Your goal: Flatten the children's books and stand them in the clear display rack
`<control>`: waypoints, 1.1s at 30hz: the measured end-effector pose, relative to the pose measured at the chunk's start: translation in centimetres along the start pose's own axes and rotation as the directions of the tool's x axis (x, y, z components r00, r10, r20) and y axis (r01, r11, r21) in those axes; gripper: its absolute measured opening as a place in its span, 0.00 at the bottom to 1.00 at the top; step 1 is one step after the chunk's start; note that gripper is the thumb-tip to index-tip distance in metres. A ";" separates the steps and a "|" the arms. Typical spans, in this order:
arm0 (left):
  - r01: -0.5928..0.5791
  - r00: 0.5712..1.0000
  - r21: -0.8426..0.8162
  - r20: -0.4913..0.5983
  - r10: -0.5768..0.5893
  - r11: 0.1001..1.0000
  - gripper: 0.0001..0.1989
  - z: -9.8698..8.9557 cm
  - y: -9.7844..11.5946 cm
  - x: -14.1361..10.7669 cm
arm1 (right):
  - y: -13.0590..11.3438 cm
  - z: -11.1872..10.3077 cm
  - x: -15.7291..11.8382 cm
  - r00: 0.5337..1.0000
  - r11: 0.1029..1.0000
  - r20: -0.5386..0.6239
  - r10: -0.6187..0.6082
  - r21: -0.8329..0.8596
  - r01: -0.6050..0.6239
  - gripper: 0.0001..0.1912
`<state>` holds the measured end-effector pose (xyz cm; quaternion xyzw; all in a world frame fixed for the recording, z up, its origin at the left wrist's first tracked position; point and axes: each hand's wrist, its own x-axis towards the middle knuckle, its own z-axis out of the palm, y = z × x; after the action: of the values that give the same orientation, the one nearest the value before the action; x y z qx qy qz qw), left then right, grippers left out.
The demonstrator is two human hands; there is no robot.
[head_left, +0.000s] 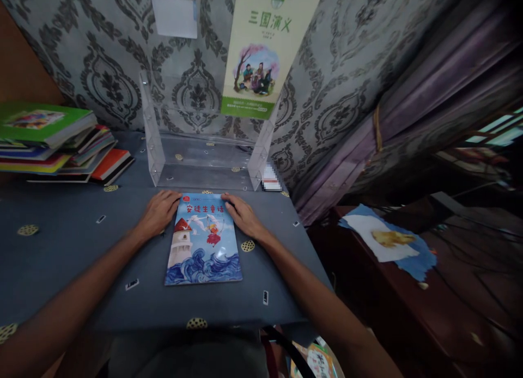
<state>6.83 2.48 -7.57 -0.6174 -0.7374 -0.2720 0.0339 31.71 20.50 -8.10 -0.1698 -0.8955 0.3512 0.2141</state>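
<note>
A blue picture book (pixel 208 242) with red lettering, a tower and waves on its cover lies face up on the patterned grey-blue tablecloth (pixel 163 307). My left hand (pixel 160 212) holds its upper left corner, fingers pressed together at the edge. At the upper right corner, my right hand (pixel 242 214) grips the book with curled fingers. Just beyond the book stands a clear acrylic rack (pixel 204 176), and above the rack's right part a green and cream book (pixel 261 56) is upright against the wallpaper.
A stack of books (pixel 53 144) sits at the table's back left. A small white item (pixel 270 179) is beside the rack. To the right are a purple curtain (pixel 359 144) and a dark red surface (pixel 388 291) bearing a blue and white cloth (pixel 379 239). Colourful packaging (pixel 316 361) shows below the table edge.
</note>
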 end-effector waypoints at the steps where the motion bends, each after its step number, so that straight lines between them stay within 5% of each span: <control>1: 0.002 1.000 -0.008 0.001 -0.002 1.000 0.19 0.0 0.0 0.0 | 0.1 -0.1 0.1 1.000 0.999 -0.010 0.016 0.036 -0.015 0.21; 10: -0.039 0.999 0.011 -0.017 0.039 0.999 0.23 0.1 -0.1 0.2 | 0.5 -0.5 0.6 0.994 0.964 -0.077 0.075 0.262 -0.052 0.23; 16: -0.150 0.985 0.076 0.099 0.142 0.986 0.26 0.9 0.4 1.2 | 0.8 -0.5 0.7 0.993 0.957 -0.089 0.082 0.285 -0.054 0.24; 26: -0.413 0.898 0.124 0.217 0.382 0.902 0.22 2.3 5.9 4.1 | 0.8 -0.7 1.0 0.994 0.959 -0.077 0.080 0.279 -0.056 0.21; 33: -0.498 0.840 -0.011 0.244 0.485 0.867 0.20 2.4 8.9 2.2 | 0.9 -0.5 1.2 0.994 0.965 -0.090 0.057 0.260 -0.032 0.21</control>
<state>15.22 6.29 -5.57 -0.8127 -0.5599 -0.1587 0.0299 31.11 21.96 -8.11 -0.1775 -0.8267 0.4609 0.2695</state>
